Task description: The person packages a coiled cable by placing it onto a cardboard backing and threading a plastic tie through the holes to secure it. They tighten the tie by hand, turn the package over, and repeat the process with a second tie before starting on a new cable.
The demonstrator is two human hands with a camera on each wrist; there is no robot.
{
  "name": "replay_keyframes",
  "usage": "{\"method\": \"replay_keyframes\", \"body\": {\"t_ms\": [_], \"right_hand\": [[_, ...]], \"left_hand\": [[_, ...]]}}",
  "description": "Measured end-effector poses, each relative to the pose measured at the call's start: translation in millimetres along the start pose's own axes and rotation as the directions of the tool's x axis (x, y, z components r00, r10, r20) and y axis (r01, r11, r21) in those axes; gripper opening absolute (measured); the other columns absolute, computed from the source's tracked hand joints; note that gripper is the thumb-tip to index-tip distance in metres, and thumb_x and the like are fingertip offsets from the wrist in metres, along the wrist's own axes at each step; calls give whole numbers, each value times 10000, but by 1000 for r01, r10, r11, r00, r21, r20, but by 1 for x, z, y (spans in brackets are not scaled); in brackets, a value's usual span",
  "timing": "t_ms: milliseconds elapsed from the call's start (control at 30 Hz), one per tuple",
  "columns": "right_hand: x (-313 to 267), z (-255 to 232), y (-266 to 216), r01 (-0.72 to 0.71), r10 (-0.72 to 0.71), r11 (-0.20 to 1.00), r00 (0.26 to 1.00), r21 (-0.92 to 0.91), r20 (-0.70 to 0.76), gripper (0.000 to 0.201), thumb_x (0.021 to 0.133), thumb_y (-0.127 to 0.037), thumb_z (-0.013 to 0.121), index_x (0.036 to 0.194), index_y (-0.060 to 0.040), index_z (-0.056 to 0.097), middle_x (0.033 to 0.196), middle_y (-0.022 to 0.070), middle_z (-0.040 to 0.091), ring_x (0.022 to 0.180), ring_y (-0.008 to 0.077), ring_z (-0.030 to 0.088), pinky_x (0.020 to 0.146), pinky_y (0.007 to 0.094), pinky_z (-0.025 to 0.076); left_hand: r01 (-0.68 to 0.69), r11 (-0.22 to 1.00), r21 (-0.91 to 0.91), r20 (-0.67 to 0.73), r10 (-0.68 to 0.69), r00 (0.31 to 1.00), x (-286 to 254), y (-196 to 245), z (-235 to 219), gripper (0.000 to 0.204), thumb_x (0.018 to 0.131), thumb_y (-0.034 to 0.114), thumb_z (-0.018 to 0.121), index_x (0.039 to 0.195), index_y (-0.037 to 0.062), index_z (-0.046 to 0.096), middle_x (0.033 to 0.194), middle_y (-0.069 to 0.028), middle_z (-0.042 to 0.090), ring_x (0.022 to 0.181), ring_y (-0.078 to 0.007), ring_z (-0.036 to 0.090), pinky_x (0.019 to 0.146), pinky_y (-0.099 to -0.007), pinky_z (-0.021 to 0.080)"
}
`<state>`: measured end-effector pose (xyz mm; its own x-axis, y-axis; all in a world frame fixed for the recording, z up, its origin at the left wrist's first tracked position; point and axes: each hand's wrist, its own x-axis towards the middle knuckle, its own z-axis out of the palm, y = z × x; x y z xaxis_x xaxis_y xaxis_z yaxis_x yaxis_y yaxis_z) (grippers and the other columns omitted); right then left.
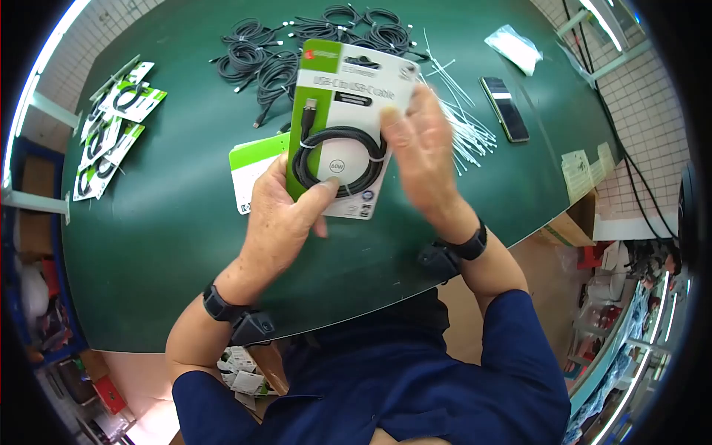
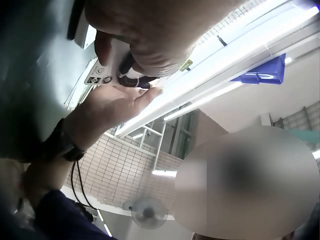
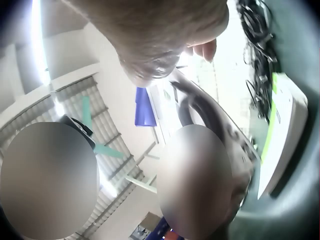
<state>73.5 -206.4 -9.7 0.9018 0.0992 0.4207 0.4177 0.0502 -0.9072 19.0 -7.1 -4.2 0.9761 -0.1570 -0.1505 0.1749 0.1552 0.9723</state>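
Observation:
My left hand [image 1: 278,211] grips the lower left of a white and green retail card [image 1: 378,72], thumb across its front. A coiled black USB-C cable [image 1: 363,136] is fixed to this card by small white ties, one plug standing upright on the green strip. My right hand [image 1: 429,152], blurred, is at the card's right edge with its fingers extended and thumb overlapping the edge. In the left wrist view the right hand [image 2: 107,107] lies close by the cable coil [image 2: 131,75]. Behind the held card, a stack of similar cards [image 1: 245,185] lies on the green table [image 1: 170,245].
Bundled black cables [image 1: 256,55] spread along the far side. White cable ties [image 1: 471,137] lie fanned out at right, near a phone [image 1: 506,110] and a clear plastic bag [image 1: 513,49]. Several carded cables [image 1: 111,141] are piled at far left. A box of cards [image 1: 245,374] stands below the front edge.

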Motion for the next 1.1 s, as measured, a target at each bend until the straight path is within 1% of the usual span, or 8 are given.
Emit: {"method": "replay_keyframes", "body": {"t_ms": [67,167,267,433,533,700,800,1100], "right_hand": [[22,-11,-8,334,-385,909,901,-247,-198,399,988,-146,723,1322,13,573,1089,74,746,982,166,685,830,288,552],[24,-28,-44,476,-624,688,774,-548,-111,442,909,-132,791,1290,-7,604,1019,87,745,962,232,704,805,315,562],[13,-9,-68,687,-557,563,726,-460,403,448,835,-131,834,1226,-22,646,939,107,722,895,257,709,761,335,565],[-4,-3,-79,507,-109,596,819,-622,564,406,789,-135,855,1143,-38,681,893,113,698,844,259,707,712,341,560],[-9,-5,-68,531,-122,614,795,-584,594,334,810,-36,792,1117,16,669,913,99,736,778,167,715,667,332,545],[-11,0,-68,193,21,845,920,-498,392,282,840,10,756,1097,17,640,917,88,727,811,130,709,703,292,551],[-11,-1,-43,-52,134,953,956,-298,260,257,880,40,711,1115,13,609,957,74,718,864,96,695,756,260,557],[-12,4,-33,-112,177,969,937,-219,301,285,887,48,714,1146,15,600,1008,64,710,912,89,681,817,266,569]], "left_hand": [[-173,937,304,29,172,985,2,16,-19,262,865,70,751,1091,-17,651,948,-99,741,847,-197,735,707,-308,587],[-404,485,775,211,404,890,-5,38,-31,302,787,38,768,1063,-14,655,941,-120,743,789,-228,731,701,-322,572],[-446,540,713,247,402,882,-19,52,-23,372,698,17,803,1043,-2,665,947,-135,740,744,-279,709,731,-359,570],[-484,480,731,139,590,796,-17,53,-26,432,685,2,819,1097,28,692,962,-119,748,750,-267,707,731,-350,569],[-689,279,669,245,793,558,-7,44,-23,605,695,40,865,1259,20,647,1000,-67,732,779,-90,648,648,-249,501],[-587,417,694,46,788,614,-2,40,-24,725,741,70,885,1386,-10,564,1030,-77,731,809,-91,669,662,-241,528],[-415,865,282,-148,467,872,2,34,-22,694,781,81,889,1383,-7,557,1027,-97,739,782,-102,677,666,-243,553],[-154,973,-172,-48,148,988,6,15,-23,421,897,56,803,1260,-54,619,1065,-112,743,778,-86,673,536,-198,526]]}}
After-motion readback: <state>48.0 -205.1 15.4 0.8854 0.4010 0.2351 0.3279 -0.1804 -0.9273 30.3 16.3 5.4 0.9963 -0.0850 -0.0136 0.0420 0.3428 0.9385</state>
